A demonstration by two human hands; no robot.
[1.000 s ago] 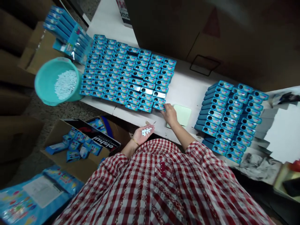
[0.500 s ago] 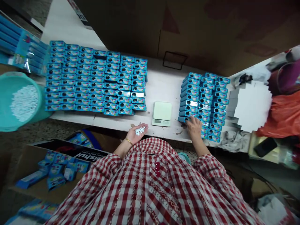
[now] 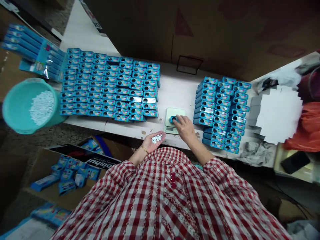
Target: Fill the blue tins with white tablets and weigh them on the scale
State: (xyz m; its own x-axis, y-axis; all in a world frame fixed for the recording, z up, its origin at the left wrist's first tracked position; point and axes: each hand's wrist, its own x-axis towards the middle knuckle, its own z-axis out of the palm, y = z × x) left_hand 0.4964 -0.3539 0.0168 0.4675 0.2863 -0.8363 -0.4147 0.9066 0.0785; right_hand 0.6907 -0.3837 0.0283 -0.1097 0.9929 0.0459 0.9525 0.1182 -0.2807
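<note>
My left hand [image 3: 152, 142] is palm up beside the front edge of the table, with a small heap of white pellets [image 3: 157, 138] in its cupped palm. On the pale green digital scale [image 3: 173, 113] stands a small blue box [image 3: 172, 119] with a dark round opening in its top. The fingers of my right hand [image 3: 185, 128] grip this box from the right and cover part of it. Just right of that hand are rows of similar blue boxes [image 3: 220, 113]. A larger block of such boxes [image 3: 110, 86] fills the table to the left.
A turquoise tub [image 3: 10, 106] of white pellets stands at the far left. Below it, a cardboard carton [image 3: 40, 166] holds blue packs. A large brown carton [image 3: 150, 30] closes off the back. White cards [image 3: 280, 113] and a black phone [image 3: 295, 162] are at the right.
My right hand has taken a blue box from the front of the right rows and brought it left onto the scale. My left hand still carries the pellets. The view has shifted slightly.
</note>
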